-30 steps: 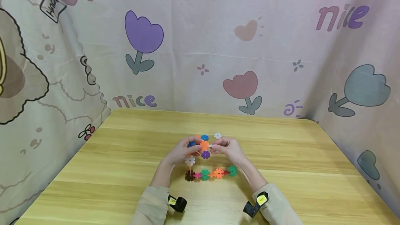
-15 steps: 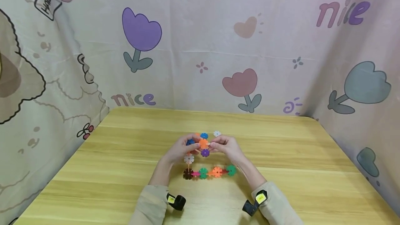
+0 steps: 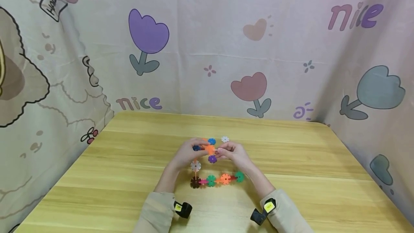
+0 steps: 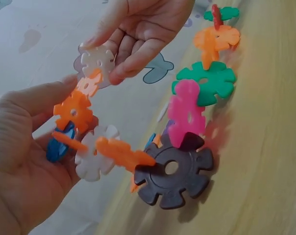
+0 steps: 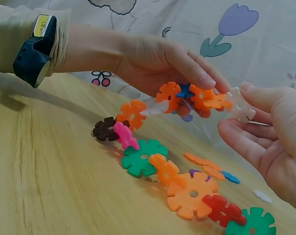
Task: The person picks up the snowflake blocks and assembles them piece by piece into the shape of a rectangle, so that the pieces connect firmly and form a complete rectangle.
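A chain of notched plastic snowflake discs stands bent on the table, with a brown disc (image 4: 187,178) at its corner. My left hand (image 3: 188,154) grips the raised part near its end, fingers round an orange disc (image 4: 68,108) and a blue disc (image 4: 57,149). Thumb and fingers of my right hand (image 3: 237,154) pinch a white disc (image 5: 241,108) at that end. Between the hands, a light orange disc (image 4: 88,85) meets the white one edge to edge. From the corner, the other arm runs right through a pink disc (image 4: 185,110) and a green disc (image 4: 219,83).
Behind the chain lie loose discs: a blue one (image 3: 211,141), a white one (image 3: 225,139), a purple one (image 3: 212,159) and orange ones (image 5: 199,159). The wooden table (image 3: 97,182) reaches back to a printed cloth (image 3: 200,28), which also hangs on both sides.
My right fingertips have come slightly closer to the left hand. The blue disc under my left fingers now shows less. The loose discs lie where they were.
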Tool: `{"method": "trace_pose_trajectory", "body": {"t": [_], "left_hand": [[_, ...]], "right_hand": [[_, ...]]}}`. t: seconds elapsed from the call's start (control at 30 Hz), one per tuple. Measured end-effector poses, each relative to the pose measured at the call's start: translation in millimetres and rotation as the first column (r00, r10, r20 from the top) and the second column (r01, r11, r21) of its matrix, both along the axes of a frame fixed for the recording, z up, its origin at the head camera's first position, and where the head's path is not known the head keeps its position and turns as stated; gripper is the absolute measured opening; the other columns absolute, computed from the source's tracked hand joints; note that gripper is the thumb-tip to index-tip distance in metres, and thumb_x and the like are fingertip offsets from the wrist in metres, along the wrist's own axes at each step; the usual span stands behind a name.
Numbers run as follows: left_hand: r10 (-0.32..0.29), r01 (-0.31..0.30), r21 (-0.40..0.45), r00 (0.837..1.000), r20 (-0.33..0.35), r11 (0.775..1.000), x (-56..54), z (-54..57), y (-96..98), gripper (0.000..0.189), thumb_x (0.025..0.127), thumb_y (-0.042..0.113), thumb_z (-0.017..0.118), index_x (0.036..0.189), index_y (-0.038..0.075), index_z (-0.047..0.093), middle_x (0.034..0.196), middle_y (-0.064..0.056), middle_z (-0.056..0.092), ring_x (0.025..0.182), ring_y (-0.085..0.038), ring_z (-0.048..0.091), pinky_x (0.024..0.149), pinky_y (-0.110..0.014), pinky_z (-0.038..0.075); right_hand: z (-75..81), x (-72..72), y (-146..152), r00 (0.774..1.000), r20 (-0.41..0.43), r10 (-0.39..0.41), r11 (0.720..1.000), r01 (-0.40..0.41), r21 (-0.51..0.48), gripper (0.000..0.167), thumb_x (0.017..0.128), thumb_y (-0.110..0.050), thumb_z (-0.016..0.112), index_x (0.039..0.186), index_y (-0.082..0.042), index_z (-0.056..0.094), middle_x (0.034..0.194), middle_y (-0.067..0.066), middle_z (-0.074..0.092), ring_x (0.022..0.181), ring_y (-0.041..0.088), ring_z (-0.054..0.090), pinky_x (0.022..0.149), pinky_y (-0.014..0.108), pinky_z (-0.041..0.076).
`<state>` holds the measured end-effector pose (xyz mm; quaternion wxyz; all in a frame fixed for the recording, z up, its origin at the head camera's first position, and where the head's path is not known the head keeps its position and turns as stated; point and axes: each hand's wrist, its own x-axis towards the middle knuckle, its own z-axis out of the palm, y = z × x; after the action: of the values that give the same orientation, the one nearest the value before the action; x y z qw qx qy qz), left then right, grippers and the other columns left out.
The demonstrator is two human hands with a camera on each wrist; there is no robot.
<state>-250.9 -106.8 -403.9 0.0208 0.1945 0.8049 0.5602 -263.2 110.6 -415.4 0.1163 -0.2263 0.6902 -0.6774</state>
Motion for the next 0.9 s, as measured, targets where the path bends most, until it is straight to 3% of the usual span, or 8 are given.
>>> {"method": "trace_pose_trajectory", "body": {"t": [0.07,0.13,0.37,0.6,0.77,0.9], "left_hand": [[-0.015,0.015,-0.005,1.000,-0.001,1.000,0.8,1.3,2.2,0.034,0.084,0.017,0.069,0.116,0.006,0.064,0.114,-0.011,0.059,0.097,-0.027,0.054,0.072,-0.035,0.051],[-0.026,0.025,-0.045,0.999,-0.023,0.999,1.6,2.7,4.2,0.035,0.084,0.014,0.068,0.118,0.008,0.063,0.111,-0.010,0.061,0.096,-0.024,0.055,0.074,-0.032,0.051],[-0.015,-0.007,-0.198,0.994,-0.108,0.980,5.1,4.1,9.0,0.037,0.084,0.007,0.067,0.120,0.005,0.060,0.108,-0.007,0.062,0.100,-0.025,0.056,0.083,-0.040,0.048],[-0.018,-0.002,-0.190,0.994,-0.107,0.982,4.7,-0.1,7.3,0.035,0.084,0.008,0.067,0.118,0.005,0.062,0.107,-0.006,0.061,0.100,-0.024,0.055,0.083,-0.040,0.047],[-0.017,0.001,-0.183,0.996,-0.082,0.983,4.2,-1.1,6.0,0.033,0.083,0.009,0.068,0.115,0.009,0.064,0.103,-0.004,0.060,0.093,-0.021,0.054,0.077,-0.036,0.048],[-0.008,-0.003,-0.180,0.998,-0.064,0.984,4.6,-0.7,5.0,0.032,0.083,0.010,0.069,0.114,0.011,0.064,0.101,-0.005,0.060,0.092,-0.021,0.054,0.077,-0.037,0.048]], "right_hand": [[-0.8,-0.3,-0.4,1.000,-0.011,0.008,1.000,-0.008,-0.009,0.029,0.089,-0.020,0.063,0.099,0.007,0.060,0.092,0.012,0.067,0.085,0.030,0.066,0.081,0.040,0.051],[-0.9,-0.3,-0.7,1.000,-0.010,0.011,1.000,-0.011,-0.016,0.030,0.089,-0.020,0.063,0.099,0.008,0.060,0.092,0.012,0.067,0.085,0.030,0.066,0.081,0.040,0.051],[-0.5,0.2,-1.5,0.999,0.037,0.014,0.999,-0.012,-0.037,0.031,0.089,-0.015,0.062,0.101,0.013,0.056,0.094,0.019,0.065,0.085,0.030,0.065,0.084,0.042,0.049],[-3.1,-1.2,-2.3,0.999,0.044,0.031,0.999,-0.030,-0.038,0.028,0.090,-0.012,0.060,0.102,0.013,0.056,0.095,0.020,0.064,0.083,0.026,0.065,0.081,0.040,0.050],[-1.1,-1.2,-0.1,0.998,0.062,0.001,0.999,-0.005,0.051,0.037,0.090,-0.021,0.061,0.108,0.012,0.055,0.096,0.016,0.065,0.083,0.024,0.066,0.080,0.037,0.051],[0.5,-5.4,4.2,0.997,0.068,-0.034,0.998,0.030,0.058,0.044,0.093,-0.022,0.057,0.111,0.017,0.050,0.096,0.018,0.064,0.085,0.028,0.065,0.081,0.042,0.050]]}}
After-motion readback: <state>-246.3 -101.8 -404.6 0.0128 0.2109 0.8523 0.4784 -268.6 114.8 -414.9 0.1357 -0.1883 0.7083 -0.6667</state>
